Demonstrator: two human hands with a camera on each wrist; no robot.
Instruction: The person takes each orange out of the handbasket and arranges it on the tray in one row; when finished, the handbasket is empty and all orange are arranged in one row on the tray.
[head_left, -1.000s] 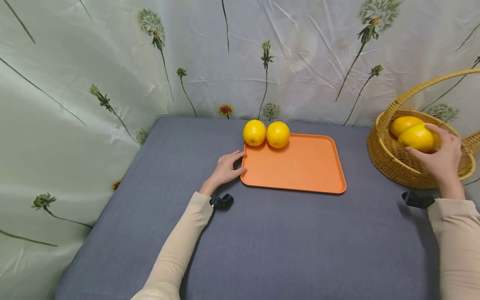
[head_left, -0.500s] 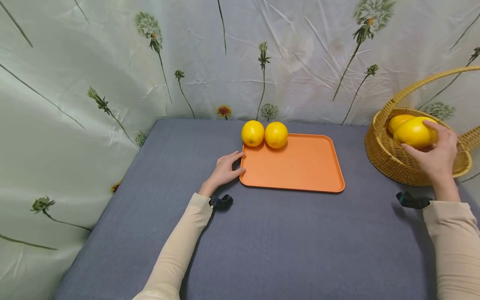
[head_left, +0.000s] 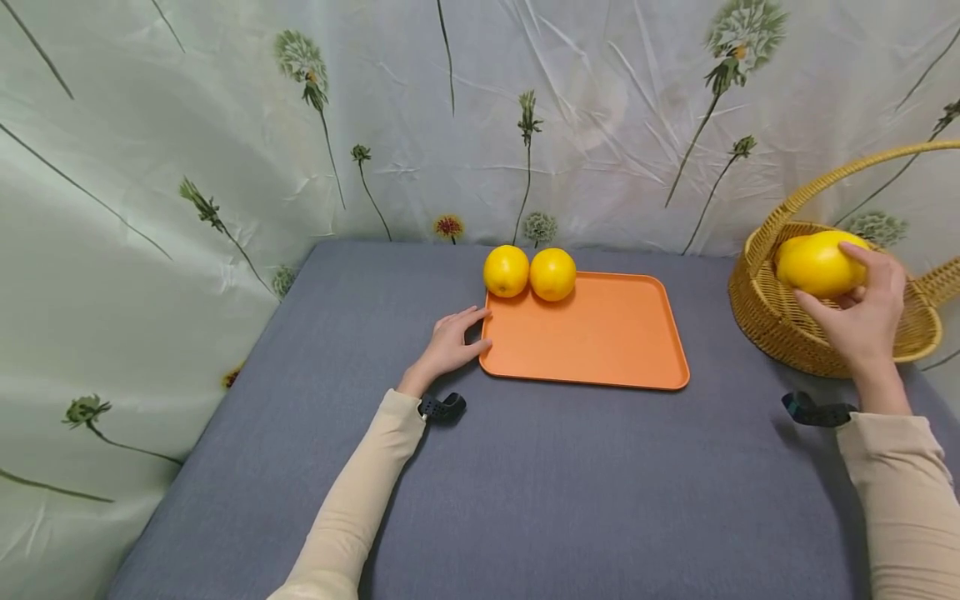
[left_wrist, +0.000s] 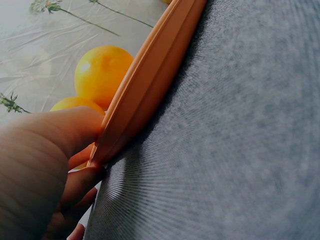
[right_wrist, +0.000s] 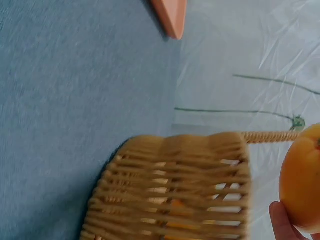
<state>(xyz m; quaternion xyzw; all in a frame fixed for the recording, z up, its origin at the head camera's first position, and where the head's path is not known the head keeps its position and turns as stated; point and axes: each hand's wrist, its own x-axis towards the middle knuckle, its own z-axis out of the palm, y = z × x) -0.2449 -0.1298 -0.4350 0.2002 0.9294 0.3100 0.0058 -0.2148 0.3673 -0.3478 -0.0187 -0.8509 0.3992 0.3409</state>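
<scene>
In the head view, my left hand (head_left: 448, 343) rests at the left edge of an orange tray (head_left: 615, 333), thumb and fingers spread, their tips touching the rim. The left wrist view shows the thumb against the tray's rim (left_wrist: 145, 65). Two round yellow fruits (head_left: 506, 271) sit side by side in the tray's far left corner. My right hand (head_left: 870, 304) grips a smooth oblong yellow fruit (head_left: 821, 264) between thumb and fingers, above a wicker basket (head_left: 780, 329). This fruit shows at the right edge of the right wrist view, tinted orange. Another yellow fruit behind it is mostly hidden.
The basket's tall arched handle (head_left: 832, 179) rises over the right hand. A grey-blue cloth (head_left: 600, 483) covers the table, and a flower-printed curtain (head_left: 600, 125) hangs behind. Dark bands with small devices sit at both wrists.
My right hand has raised the yellow fruit slightly and moved it left over the basket, covering more of the fruit behind. The left hand stays at the tray's edge.
</scene>
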